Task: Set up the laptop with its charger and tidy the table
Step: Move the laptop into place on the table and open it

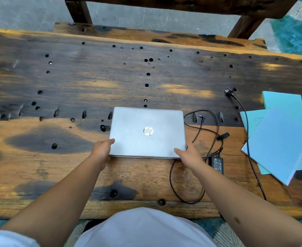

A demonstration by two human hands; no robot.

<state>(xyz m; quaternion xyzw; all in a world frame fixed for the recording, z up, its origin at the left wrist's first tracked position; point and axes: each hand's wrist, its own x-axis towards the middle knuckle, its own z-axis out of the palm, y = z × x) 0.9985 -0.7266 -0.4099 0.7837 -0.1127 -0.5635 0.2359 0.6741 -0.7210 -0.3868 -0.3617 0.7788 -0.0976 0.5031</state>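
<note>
Closed laptop point(147, 132) between left hand point(102, 148) and right hand point(188, 155), near corners gripped.

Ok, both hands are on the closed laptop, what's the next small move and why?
Probably lift the lid. The laptop lies shut, the left hand and right hand grip its near corners, and the charger's barrel plug lies unplugged beside it.

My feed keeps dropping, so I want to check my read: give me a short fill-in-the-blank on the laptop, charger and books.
1. The silver laptop has its lid ____.
2. Both hands, left hand and right hand, hold its ____ corners.
3. The charger brick lies to the laptop's ____.
4. The booklets are ____ in colour.

Missing words: closed; near; right; blue
</note>
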